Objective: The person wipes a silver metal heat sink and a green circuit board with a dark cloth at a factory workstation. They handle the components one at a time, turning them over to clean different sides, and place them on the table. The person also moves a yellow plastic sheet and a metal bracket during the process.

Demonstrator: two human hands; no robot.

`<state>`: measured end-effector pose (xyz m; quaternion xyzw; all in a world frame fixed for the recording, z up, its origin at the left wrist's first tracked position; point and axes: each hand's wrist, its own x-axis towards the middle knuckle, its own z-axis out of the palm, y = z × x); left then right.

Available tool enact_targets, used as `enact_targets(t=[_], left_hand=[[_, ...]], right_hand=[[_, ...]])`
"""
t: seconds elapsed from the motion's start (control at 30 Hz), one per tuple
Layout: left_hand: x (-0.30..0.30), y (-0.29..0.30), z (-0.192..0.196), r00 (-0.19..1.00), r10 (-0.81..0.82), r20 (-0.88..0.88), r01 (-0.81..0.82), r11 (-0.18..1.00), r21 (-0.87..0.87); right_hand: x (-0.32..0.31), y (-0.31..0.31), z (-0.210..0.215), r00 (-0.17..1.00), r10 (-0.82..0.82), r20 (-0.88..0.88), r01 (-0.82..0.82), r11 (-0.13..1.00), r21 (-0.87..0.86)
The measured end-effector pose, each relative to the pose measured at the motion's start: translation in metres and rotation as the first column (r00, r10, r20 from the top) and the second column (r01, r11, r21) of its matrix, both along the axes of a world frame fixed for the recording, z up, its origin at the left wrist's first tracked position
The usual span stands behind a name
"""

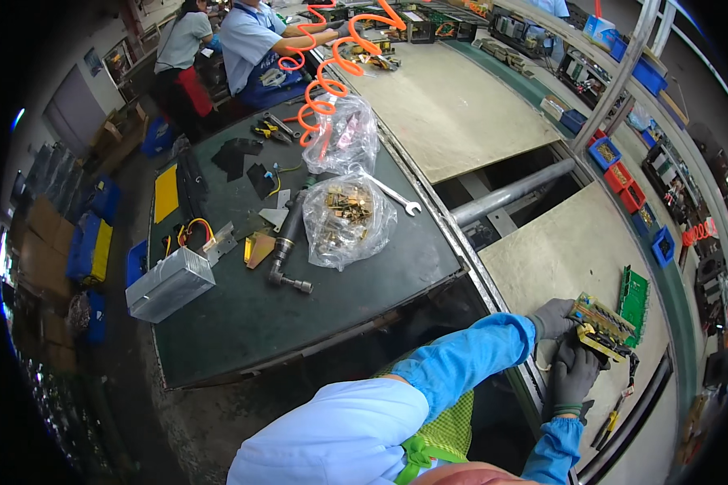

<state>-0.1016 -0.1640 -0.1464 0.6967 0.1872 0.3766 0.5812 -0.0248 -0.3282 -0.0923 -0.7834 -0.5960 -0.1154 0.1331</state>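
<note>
A circuit board assembly (603,322) with yellow and dark parts is held between my gloved hands at the right, over the pale work board. My left hand (552,318) grips its left end. My right hand (573,376) closes on its near side, by a yellow part; some fingertips are hidden. Just beyond lies a green circuit board (634,305). Dark cables hang near my right hand, and a yellow-and-black hand tool (610,423) lies in front of it.
The dark green table (356,299) at left holds a metal box (170,284), a black power wrench (287,242) and a plastic bag of brass parts (349,220). An open-end wrench (396,196) lies alongside. Orange coiled hoses (323,93) hang above. Small bins (619,178) line the right; two people work behind.
</note>
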Motion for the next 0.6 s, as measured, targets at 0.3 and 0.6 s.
enact_targets(t=[0.3, 0.6], left_hand=[[0.001, -0.002, -0.001, 0.993, -0.106, -0.055, 0.097, 0.985, -0.140], [0.003, 0.006, -0.020, 0.995, 0.056, -0.077, -0.048, 0.994, 0.103]], right_hand=[[0.037, -0.015, -0.016, 1.000, 0.009, 0.007, -0.009, 0.999, 0.041], [0.010, -0.001, -0.020, 0.993, -0.055, -0.108, 0.065, 0.994, 0.091]])
